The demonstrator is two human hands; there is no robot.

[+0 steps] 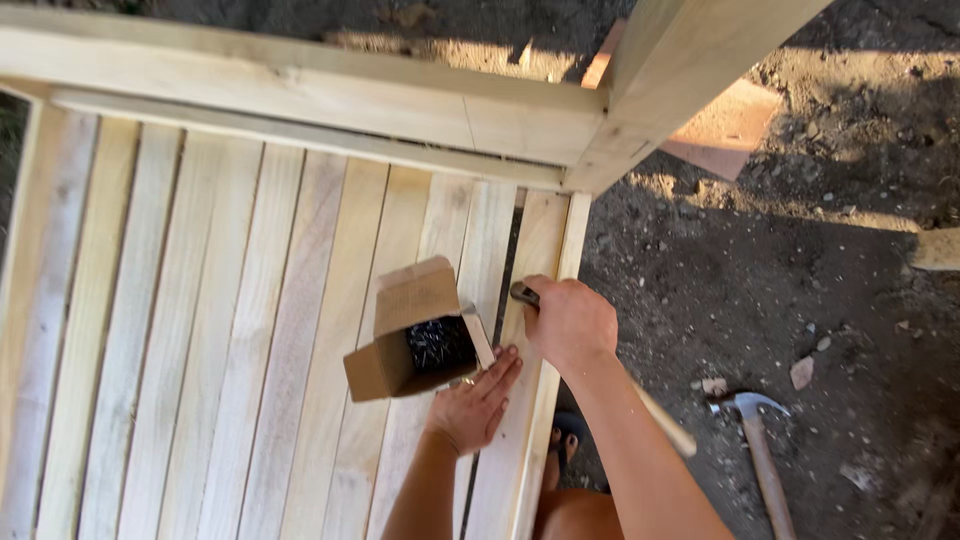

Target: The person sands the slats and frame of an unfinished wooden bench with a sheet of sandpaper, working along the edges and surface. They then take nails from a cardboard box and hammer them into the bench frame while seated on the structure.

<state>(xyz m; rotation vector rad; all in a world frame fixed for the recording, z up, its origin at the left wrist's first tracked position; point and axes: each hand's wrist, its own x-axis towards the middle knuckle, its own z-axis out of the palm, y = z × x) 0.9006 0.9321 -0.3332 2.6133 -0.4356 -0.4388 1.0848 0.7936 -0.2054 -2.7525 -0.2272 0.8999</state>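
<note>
While the left hand lies flat and open on the slats beside the nail box, the right hand grips a hammer; nailing step, I reckon—next needs a nail set upright.

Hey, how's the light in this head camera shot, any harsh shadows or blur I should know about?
Head view: mostly soft shade over the wooden slats, sharp enough to show grain; bright sun patches on the dirt near the post look washed out; the nails inside the cardboard box are a dark mass; the right hand and left hand are crisp, without motion blur; the hammer on the ground lies in dim shade.
</note>
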